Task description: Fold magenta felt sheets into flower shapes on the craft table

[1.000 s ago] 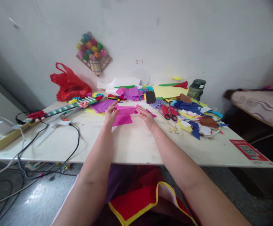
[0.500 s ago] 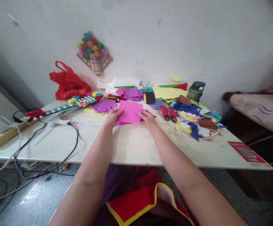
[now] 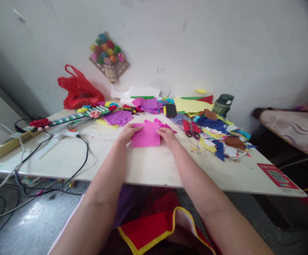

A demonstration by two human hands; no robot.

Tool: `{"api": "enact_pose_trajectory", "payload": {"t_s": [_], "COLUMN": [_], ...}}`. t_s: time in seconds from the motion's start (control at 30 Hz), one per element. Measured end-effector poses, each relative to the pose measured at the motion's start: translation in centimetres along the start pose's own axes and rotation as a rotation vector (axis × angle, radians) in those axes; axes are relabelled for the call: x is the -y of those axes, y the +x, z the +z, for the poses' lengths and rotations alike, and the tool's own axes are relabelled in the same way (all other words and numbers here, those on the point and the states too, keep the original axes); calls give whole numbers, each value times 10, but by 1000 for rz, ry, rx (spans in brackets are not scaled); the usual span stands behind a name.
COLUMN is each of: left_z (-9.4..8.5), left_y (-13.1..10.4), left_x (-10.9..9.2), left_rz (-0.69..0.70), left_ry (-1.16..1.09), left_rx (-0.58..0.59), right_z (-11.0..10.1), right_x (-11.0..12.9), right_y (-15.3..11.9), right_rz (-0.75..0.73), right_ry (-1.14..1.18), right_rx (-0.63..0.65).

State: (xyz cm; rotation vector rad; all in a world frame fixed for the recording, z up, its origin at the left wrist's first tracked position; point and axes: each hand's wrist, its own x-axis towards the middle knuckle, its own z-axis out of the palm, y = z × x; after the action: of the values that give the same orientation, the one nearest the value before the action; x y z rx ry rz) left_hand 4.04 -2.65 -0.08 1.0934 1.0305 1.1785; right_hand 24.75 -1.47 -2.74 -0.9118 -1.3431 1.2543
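Between both hands is a flat pink sheet of paper (image 3: 146,136), roughly square, above the white table (image 3: 151,166). My left hand (image 3: 128,133) pinches its left edge, thumb on top. The thumb and fingers of my right hand (image 3: 167,137) close on the right edge. Just behind the sheet lie smaller pink paper pieces (image 3: 162,123), partly hidden by it. A stack of purple paper (image 3: 119,117) is beyond my left hand. Scissors (image 3: 192,131) with dark handles and a thin wooden stick (image 3: 184,134) lie to the right of my right hand.
A glue gun (image 3: 60,136) with a black cord lies at left, near a flower-decorated strip (image 3: 71,118) and a power strip (image 3: 7,144). Behind are a red plastic bag (image 3: 79,90), a phone (image 3: 171,110) and a green bottle (image 3: 222,104). Coloured scraps (image 3: 217,124) cover the right side.
The pink sheet has come down slightly toward me in both hands, now showing more of the pink pieces behind it. The camera view has shifted a little.
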Motion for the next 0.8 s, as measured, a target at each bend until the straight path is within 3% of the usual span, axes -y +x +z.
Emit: {"api": "enact_pose_trajectory", "payload": {"t_s": [0.27, 0.4, 0.53, 0.67, 0.8], "left_z": [3, -6, -9, -6, -2], "left_y": [2, 4, 0, -6, -4], "left_x": [-1, -3, -7, -10, -9], "left_rz": [6, -27, -28, -53, -64], "left_ry": [-51, -43, 60, 203, 305], "left_rx": [-17, 43, 115, 198, 186], "right_z": [0, 0, -1, -1, -2], "right_x": [0, 2, 4, 3, -1], "right_y": [2, -2, -5, -5, -2], "right_rz": [10, 66, 108, 92, 75], "right_ry": [-7, 0, -5, -24, -60], "right_rx": [-57, 37, 154, 168, 156]}}
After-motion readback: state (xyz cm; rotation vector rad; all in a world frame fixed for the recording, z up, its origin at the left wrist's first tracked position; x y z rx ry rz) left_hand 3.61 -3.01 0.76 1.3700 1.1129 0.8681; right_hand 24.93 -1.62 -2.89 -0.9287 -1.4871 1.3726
